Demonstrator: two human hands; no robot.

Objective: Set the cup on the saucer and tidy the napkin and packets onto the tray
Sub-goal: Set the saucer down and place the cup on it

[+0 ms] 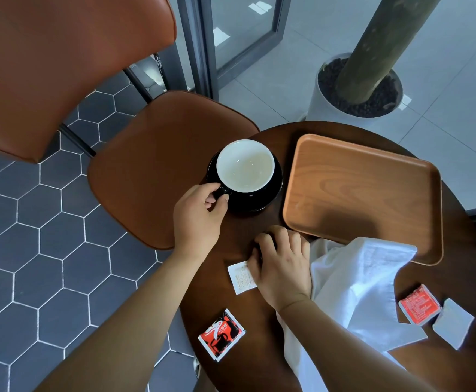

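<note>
A black cup (245, 165) with a white inside stands on the black saucer (268, 198) at the table's left edge. My left hand (200, 213) pinches the cup's handle. My right hand (280, 264) rests curled on the table, touching a white packet (241, 278); whether it grips the packet is unclear. A white napkin (355, 281) lies crumpled beside that hand, one corner over the wooden tray (358, 193). A red and black packet (221, 333) lies near the front edge. A red packet (419, 308) and a grey packet (453, 322) lie at the right.
The round dark wooden table (259, 363) is small, and the cup and saucer sit close to its rim. A brown leather chair (157, 165) stands at the left. A white planter (355, 91) with a trunk stands behind the table on the floor.
</note>
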